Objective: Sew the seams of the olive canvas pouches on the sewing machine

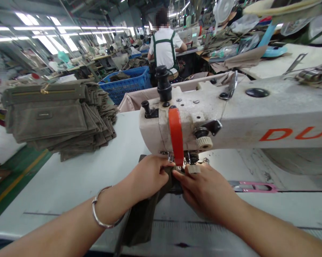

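The olive cloth (140, 225) runs lengthwise from the sewing machine (230, 110) down the table (61, 189), the nearer left hand (150, 176) pinching it, the right hand (206, 189) fingering its far end, whether gripping I can't tell.

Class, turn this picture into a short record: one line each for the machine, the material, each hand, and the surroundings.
Machine: pale sewing machine with an orange guard
Material: dark olive fabric, stretching from under the machine head toward the near table edge
Left hand: on the fabric; silver bracelet at the wrist
Right hand: beside the presser area; fingertip contact partly hidden
Right side: pink-handled snips
Left side: stacked olive pieces
Background: blue basket; person in white, back turned
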`<state>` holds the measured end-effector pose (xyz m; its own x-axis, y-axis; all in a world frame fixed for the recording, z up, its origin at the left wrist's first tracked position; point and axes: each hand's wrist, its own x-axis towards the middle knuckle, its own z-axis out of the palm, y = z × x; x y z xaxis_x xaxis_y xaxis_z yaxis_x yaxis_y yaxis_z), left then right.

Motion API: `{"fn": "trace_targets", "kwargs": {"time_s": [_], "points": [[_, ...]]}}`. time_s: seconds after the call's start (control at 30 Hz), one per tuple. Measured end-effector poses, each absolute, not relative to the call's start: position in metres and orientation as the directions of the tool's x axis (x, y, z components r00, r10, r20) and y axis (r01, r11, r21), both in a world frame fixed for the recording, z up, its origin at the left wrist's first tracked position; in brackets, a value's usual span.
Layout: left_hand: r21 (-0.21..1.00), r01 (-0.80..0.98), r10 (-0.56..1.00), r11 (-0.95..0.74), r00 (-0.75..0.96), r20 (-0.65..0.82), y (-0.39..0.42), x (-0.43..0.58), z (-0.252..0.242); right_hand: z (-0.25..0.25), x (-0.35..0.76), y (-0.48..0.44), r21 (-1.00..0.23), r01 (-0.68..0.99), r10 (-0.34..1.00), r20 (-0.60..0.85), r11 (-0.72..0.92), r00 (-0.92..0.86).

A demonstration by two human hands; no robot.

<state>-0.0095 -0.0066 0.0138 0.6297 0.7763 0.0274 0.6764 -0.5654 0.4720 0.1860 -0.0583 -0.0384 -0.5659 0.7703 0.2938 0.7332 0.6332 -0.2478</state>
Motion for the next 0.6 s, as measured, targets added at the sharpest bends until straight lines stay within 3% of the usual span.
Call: {"fn": "trace_targets", "kwargs": {"time_s": [0.17, 0.33, 0.6], "points": [[0.314, 0.673, 0.727, -0.67, 0.68, 0.095, -0.02, -0.004, 0.008, -0.04, 0.189, -0.059, -0.264, 0.739, 0.782, 0.291, 0.62, -0.552], [0.382, 0.728, 0.801, -0.569, 0.595, 0.061, -0.033, 0.004, 0.004, -0.042, 0.187, -0.058, -0.267, 0.736, 0.781, 0.275, 0.622, -0.561], [0.467, 0.678, 0.802, -0.567, 0.584, 0.125, -0.04, -0.02, 0.006, -0.042, 0.186, -0.057, -0.286, 0.757, 0.808, 0.255, 0.588, -0.531]]}}
